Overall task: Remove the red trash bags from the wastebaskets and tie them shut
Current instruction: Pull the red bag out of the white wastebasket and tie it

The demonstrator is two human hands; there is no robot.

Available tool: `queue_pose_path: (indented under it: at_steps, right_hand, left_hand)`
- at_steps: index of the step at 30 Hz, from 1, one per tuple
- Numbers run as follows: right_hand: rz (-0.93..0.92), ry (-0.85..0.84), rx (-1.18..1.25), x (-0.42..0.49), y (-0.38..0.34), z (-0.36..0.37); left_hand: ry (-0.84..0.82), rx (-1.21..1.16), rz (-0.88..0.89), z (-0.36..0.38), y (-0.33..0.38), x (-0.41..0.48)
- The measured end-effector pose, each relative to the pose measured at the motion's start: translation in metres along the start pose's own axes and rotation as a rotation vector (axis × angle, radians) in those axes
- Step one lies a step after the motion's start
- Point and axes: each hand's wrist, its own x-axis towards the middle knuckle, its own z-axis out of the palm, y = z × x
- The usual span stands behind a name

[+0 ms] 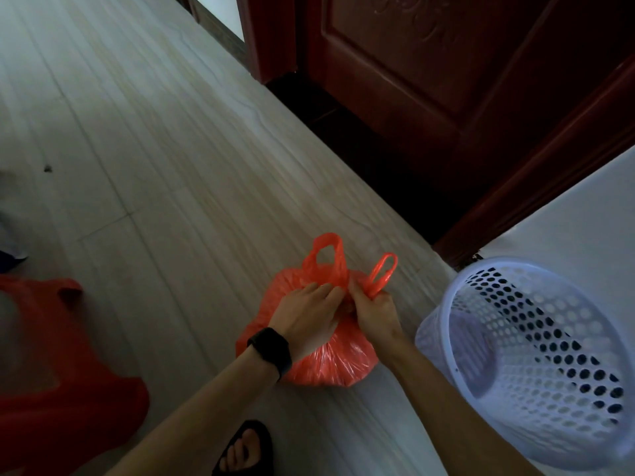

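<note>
Glossy crinkled plastic bag; perforated plastic wastebasket.

Open floor left of bag; wastebasket close right.

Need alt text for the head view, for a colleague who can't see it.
The left hand and right hand pinch the handles of a full red trash bag on the floor, mid-knot. A bagless perforated wastebasket sits beside it.

Tiled floor bears red bag, white wastebasket
</note>
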Motion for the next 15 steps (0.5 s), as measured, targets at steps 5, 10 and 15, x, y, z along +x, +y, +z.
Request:
queue_pose_path:
  at_steps: [5,10,15]
  right_hand:
    - [0.128,-0.112,0.386,0.011,0.002,0.002]
    - [0.086,-0.478,0.448,0.016,-0.001,-0.010]
    - [-0.163,-0.526,-0.028,0.016,-0.013,-0.031]
  left_hand:
    - [-0.091,-0.456,-0.264,-0.011,-0.012,-0.010]
    - [-0.380,-0.894,-0.563,-0.026,-0.040,0.013]
    - [-0.545,-0.948,-0.672,-0.029,-0.046,0.036]
